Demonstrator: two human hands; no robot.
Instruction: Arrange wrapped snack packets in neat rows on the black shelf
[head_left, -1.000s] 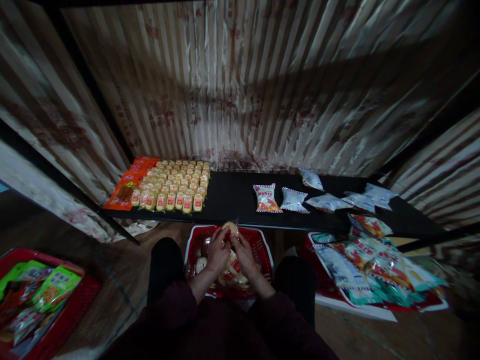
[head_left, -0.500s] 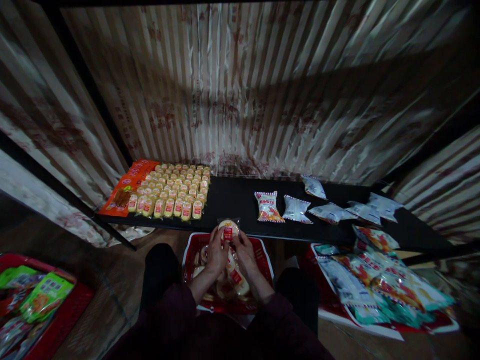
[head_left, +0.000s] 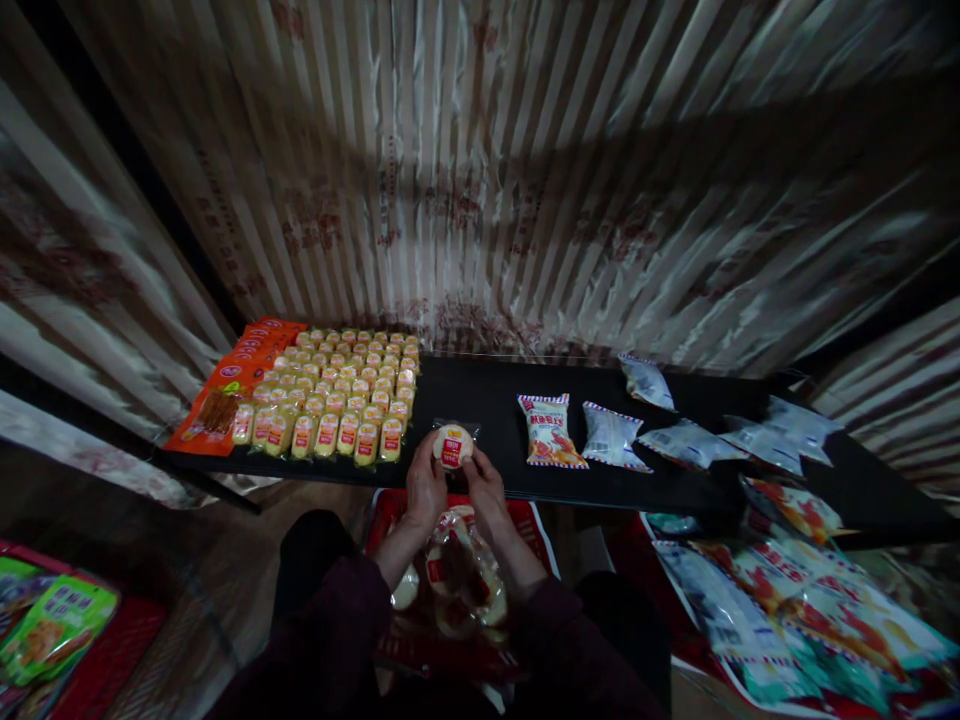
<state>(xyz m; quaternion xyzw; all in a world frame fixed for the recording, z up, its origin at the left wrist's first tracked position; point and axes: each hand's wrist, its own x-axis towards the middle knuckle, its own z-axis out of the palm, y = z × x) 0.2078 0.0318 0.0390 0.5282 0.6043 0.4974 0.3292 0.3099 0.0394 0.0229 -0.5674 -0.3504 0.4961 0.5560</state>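
A round wrapped pastry (head_left: 453,446) with a red label is held between my left hand (head_left: 424,486) and my right hand (head_left: 484,484), both pinched on its clear wrapper. It hovers over the front edge of the black shelf (head_left: 480,400), just right of the block of small yellow snack packs (head_left: 337,394). Below my hands a red basket (head_left: 536,520) between my knees holds more wrapped pastries (head_left: 457,575).
Orange packets (head_left: 232,385) lie at the shelf's left end. A red-and-white snack bag (head_left: 551,432) and several silvery bags (head_left: 675,430) lie on the right half. More bags (head_left: 802,590) are piled at lower right; green packets (head_left: 52,630) sit in a red basket at lower left.
Both hands have lifted the pastry out of the basket and carried it up and forward to the shelf's front edge. The view has tilted, moving the shelf lower in the frame.
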